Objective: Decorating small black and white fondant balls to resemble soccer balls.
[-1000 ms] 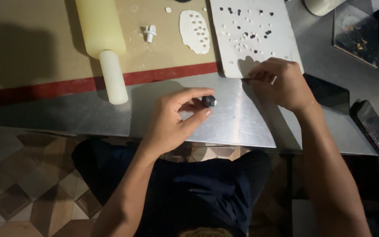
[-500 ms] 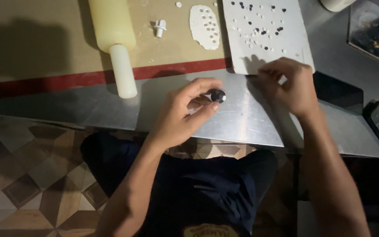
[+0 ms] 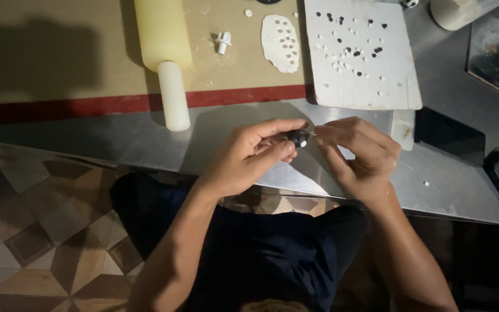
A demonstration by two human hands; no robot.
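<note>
Two bare hands meet over the front edge of the metal table (image 3: 145, 144) in the head view. Left hand (image 3: 249, 159) pinches one small black ball (image 3: 299, 137) between thumb and curled fingers, just above the table edge. Right hand (image 3: 359, 156) has its fingertips pressed together right beside the ball; whether they hold anything is too small to tell. One pale rolling pin (image 3: 166, 49) lies on one tan mat with a red border (image 3: 59, 63), along with one small white cutter (image 3: 223, 41) and one flat white dough piece (image 3: 282, 43) punched with many holes. One white board (image 3: 365, 75), scattered with numerous tiny black and white dots, sits just beside the mat.
</note>
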